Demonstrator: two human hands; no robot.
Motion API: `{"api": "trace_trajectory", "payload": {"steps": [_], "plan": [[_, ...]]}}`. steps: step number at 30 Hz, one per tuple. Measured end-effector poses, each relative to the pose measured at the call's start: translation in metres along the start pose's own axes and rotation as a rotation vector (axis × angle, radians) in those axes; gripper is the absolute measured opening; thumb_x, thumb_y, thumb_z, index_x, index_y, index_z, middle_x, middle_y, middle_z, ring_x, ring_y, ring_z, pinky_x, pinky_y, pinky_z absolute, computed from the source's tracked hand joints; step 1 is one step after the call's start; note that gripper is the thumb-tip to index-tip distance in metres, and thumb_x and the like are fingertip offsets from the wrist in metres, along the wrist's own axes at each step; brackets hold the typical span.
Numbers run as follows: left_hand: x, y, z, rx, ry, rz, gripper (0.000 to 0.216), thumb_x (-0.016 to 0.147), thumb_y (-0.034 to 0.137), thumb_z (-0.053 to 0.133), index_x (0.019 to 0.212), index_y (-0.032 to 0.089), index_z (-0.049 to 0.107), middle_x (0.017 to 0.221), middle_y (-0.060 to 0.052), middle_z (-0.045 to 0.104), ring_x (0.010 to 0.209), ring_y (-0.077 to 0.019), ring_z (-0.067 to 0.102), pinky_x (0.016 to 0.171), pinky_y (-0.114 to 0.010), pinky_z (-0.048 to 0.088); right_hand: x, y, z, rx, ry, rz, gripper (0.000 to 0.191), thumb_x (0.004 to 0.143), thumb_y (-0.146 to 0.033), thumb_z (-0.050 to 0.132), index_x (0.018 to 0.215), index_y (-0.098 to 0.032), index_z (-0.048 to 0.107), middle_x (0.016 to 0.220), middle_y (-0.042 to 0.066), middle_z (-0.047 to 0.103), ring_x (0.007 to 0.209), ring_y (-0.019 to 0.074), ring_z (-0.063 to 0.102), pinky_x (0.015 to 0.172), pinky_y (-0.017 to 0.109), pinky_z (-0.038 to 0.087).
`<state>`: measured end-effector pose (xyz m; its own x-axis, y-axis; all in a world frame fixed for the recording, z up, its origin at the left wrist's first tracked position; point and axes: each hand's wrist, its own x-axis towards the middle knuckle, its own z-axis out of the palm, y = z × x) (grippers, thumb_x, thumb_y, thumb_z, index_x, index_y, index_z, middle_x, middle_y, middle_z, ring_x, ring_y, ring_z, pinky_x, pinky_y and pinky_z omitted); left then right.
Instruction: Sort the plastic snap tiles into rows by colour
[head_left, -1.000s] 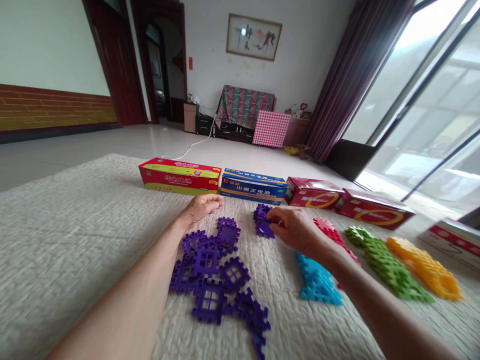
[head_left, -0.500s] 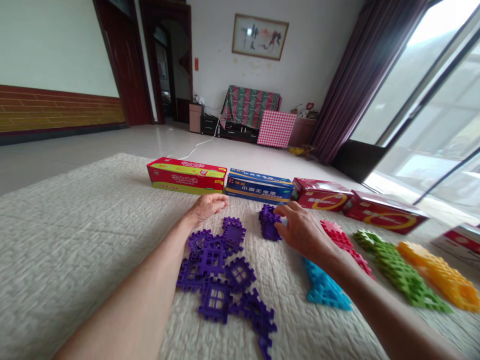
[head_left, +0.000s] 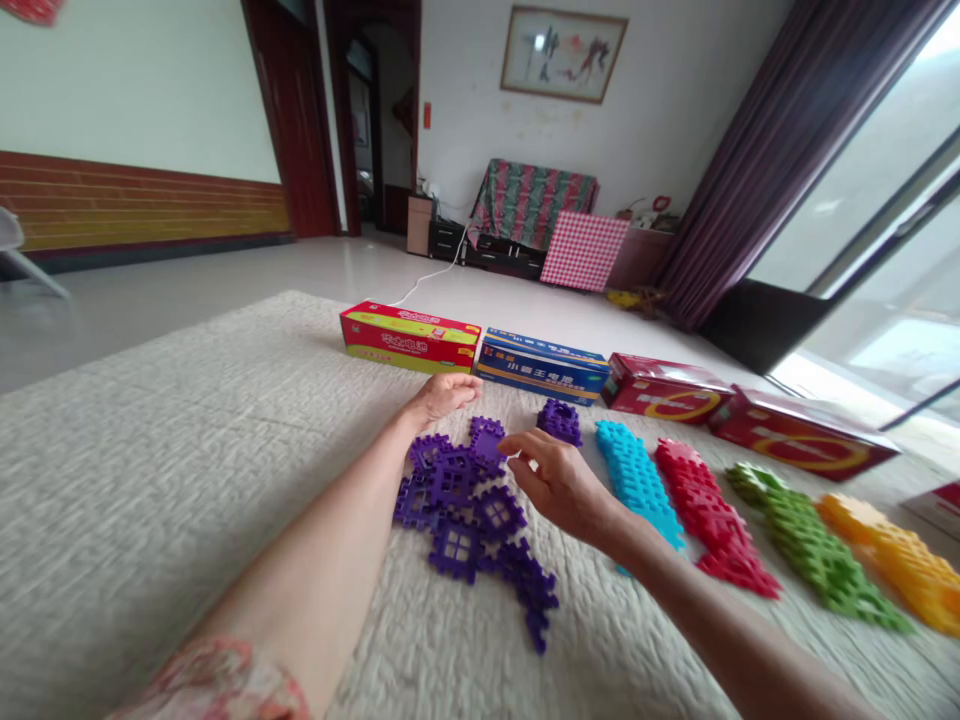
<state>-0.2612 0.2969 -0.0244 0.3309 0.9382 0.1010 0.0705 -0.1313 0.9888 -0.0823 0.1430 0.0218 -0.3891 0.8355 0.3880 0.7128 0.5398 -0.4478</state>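
Observation:
My right hand reaches over the mat with thumb and forefinger apart. Its fingertips are at the edge of a purple interlocking tile; whether they touch it I cannot tell. Below lies a loose heap of purple tiles, several with window-like cross bars. My left hand rests beyond the heap, in front of the boxes, fingers loosely stretched and nothing visible in them. A small stack of purple tiles stands behind my right hand, untouched by either hand.
Rows of blue tiles, red tiles, green tiles and yellow tiles lie to the right. Along the back stand a red-and-yellow box, a blue box and dark red boxes. Everything lies on a cream quilted mat.
My right hand has let go of the small purple stack and moved back left to the heap. The left hand stays near the boxes. The view has turned slightly left.

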Motion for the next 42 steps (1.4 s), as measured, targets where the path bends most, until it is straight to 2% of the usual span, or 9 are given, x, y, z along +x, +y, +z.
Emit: {"api": "trace_trajectory", "payload": {"steps": [4,7,10,14,19,26,33,37,42], "plan": [[-0.004,-0.001,0.002,0.024,0.048,0.034,0.039,0.069,0.021,0.056,0.105,0.009,0.067,0.095,-0.01,0.073,0.09,-0.0181,0.066,0.083,-0.031,0.049,-0.011,-0.004,0.017,0.013,0.167,0.105,0.026,0.085,-0.017,0.042,0.102,-0.017,0.062,0.098,0.009,0.065,0.081,0.016,0.063,0.075,0.03,0.05],[-0.009,-0.001,0.005,0.14,0.064,0.086,0.035,0.067,0.017,0.055,0.098,0.011,0.07,0.093,-0.007,0.073,0.09,-0.0176,0.066,0.089,-0.031,0.048,-0.024,-0.006,0.029,0.016,0.226,0.228,0.03,0.085,-0.02,0.041,0.108,-0.016,0.059,0.104,0.012,0.065,0.084,0.0174,0.065,0.077,0.032,0.051],[-0.019,0.0,0.009,0.329,-0.022,0.141,0.033,0.066,0.013,0.052,0.09,0.016,0.074,0.091,-0.003,0.074,0.092,-0.0181,0.066,0.092,-0.029,0.047,-0.035,-0.006,0.036,0.004,0.271,0.307,0.03,0.083,-0.021,0.042,0.108,-0.016,0.06,0.101,0.011,0.067,0.085,0.0187,0.066,0.077,0.032,0.052],[-0.037,0.004,0.012,0.489,-0.096,0.207,0.037,0.066,0.012,0.048,0.09,0.021,0.075,0.095,0.001,0.074,0.096,-0.0174,0.065,0.092,-0.025,0.046,-0.041,-0.005,0.04,0.023,0.352,0.317,0.03,0.084,-0.025,0.042,0.107,-0.019,0.061,0.096,0.009,0.069,0.087,0.0199,0.066,0.078,0.034,0.052],[-0.052,0.006,0.011,0.516,-0.133,0.263,0.039,0.069,0.014,0.047,0.096,0.022,0.074,0.098,0.001,0.074,0.095,-0.0164,0.065,0.091,-0.024,0.046,-0.04,-0.006,0.038,0.045,0.306,0.334,0.033,0.084,-0.026,0.043,0.112,-0.018,0.059,0.094,0.008,0.07,0.083,0.019,0.066,0.076,0.031,0.052],[-0.055,0.003,0.012,0.378,-0.151,0.197,0.04,0.07,0.02,0.051,0.105,0.016,0.071,0.096,-0.004,0.073,0.087,-0.0172,0.066,0.081,-0.025,0.05,-0.033,-0.003,0.038,0.004,0.259,0.358,0.042,0.08,-0.027,0.051,0.12,-0.015,0.054,0.093,0.009,0.068,0.081,0.0194,0.065,0.075,0.031,0.05],[-0.06,0.01,0.013,0.287,-0.178,0.125,0.038,0.07,0.021,0.054,0.103,0.014,0.071,0.091,-0.004,0.073,0.076,-0.0154,0.065,0.075,-0.025,0.051,-0.03,-0.001,0.037,-0.04,0.202,0.214,0.03,0.077,-0.018,0.056,0.106,-0.02,0.062,0.098,0.007,0.067,0.089,0.0187,0.063,0.083,0.033,0.049],[-0.061,0.013,0.014,0.328,-0.168,0.145,0.035,0.069,0.021,0.056,0.1,0.015,0.072,0.091,-0.004,0.074,0.082,-0.017,0.066,0.079,-0.026,0.05,-0.03,-0.003,0.038,-0.061,0.17,0.165,0.025,0.08,-0.017,0.054,0.103,-0.019,0.065,0.104,0.008,0.065,0.095,0.0189,0.062,0.089,0.033,0.047],[-0.056,0.007,0.012,0.403,-0.2,0.161,0.037,0.07,0.026,0.058,0.103,0.016,0.072,0.097,-0.005,0.073,0.091,-0.0191,0.066,0.083,-0.026,0.049,-0.032,-0.006,0.04,-0.104,0.172,0.162,0.03,0.08,-0.028,0.06,0.108,-0.016,0.063,0.116,0.013,0.06,0.105,0.0229,0.059,0.093,0.037,0.046]]}}
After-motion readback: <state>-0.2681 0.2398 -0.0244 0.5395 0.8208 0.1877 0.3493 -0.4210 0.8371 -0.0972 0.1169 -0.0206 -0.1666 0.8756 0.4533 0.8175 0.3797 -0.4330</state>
